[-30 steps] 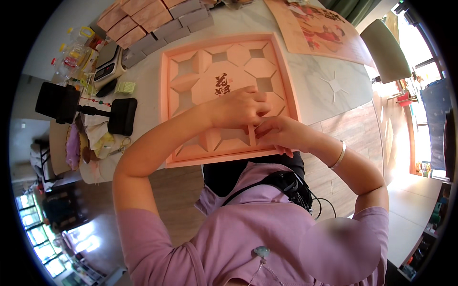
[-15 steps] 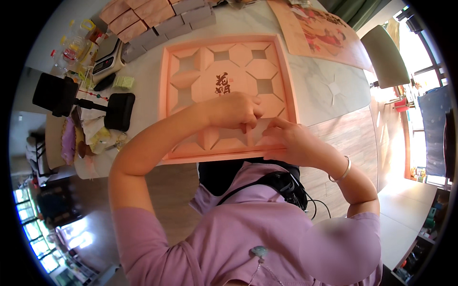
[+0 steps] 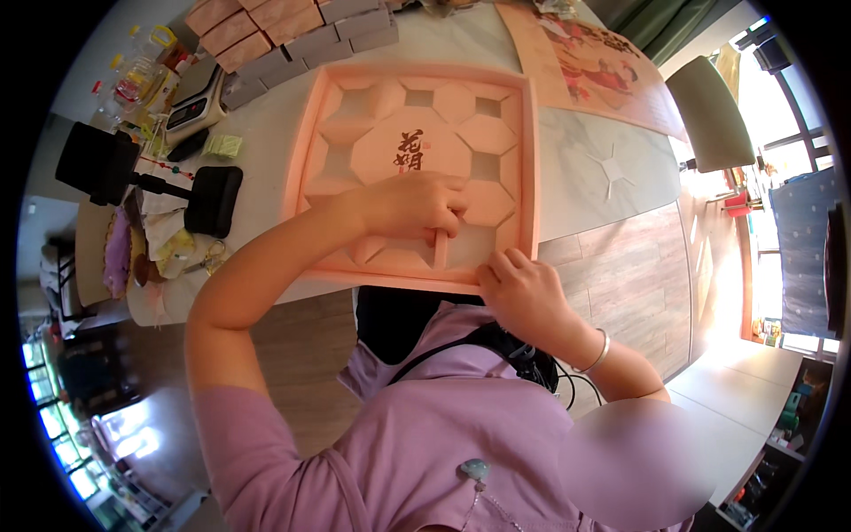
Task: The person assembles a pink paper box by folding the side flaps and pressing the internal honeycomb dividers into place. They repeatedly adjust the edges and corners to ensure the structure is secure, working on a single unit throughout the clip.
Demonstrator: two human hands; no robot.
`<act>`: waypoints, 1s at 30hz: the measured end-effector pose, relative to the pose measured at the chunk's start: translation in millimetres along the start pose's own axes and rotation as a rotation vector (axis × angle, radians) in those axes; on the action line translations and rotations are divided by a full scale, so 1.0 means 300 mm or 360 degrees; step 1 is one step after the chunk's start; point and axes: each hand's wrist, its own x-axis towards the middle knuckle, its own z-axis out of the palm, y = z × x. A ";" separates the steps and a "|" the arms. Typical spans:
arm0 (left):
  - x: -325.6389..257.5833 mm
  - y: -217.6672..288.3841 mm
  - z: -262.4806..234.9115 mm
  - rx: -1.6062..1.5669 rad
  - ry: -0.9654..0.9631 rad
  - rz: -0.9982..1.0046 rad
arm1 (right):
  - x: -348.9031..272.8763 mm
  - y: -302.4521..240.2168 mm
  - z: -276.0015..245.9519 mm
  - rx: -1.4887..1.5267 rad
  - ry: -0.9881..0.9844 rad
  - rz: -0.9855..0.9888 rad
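A large square pink gift box (image 3: 525,160) with a folded cardboard divider insert lies on the white table in front of me. My left hand (image 3: 415,206) rests inside it, fingers curled on a thin upright divider strip (image 3: 441,250) near the box's near edge. Fingertips of my right hand (image 3: 523,293) press on the box's near rim at its right corner. A bracelet sits on my right wrist.
Stacked pink and grey small boxes (image 3: 292,31) line the table's far edge. A kitchen scale (image 3: 195,102), a black stand (image 3: 213,199) and scissors (image 3: 206,262) lie at the left. A pink printed lid (image 3: 603,71) lies at the far right beside a chair (image 3: 709,115).
The box sits farther from my body in the picture. My right hand has drawn back from the divider to the box's near rim. My left hand stays on the divider strip.
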 end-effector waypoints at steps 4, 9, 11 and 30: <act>-0.037 0.050 -0.029 0.0212 -0.0014 -0.0146 | 0.035 -0.081 0.016 0.0028 -0.0008 0.0137; -0.071 0.208 -0.051 0.0265 0.0206 -0.0300 | 0.064 0.047 -0.119 0.0711 0.0170 -0.0227; -0.079 0.294 -0.043 0.0162 0.0216 -0.0336 | 0.056 0.147 -0.122 0.0625 0.0354 -0.0233; -0.113 0.225 -0.080 0.0055 0.0090 -0.0551 | 0.195 0.096 -0.100 0.1414 -0.0138 0.0700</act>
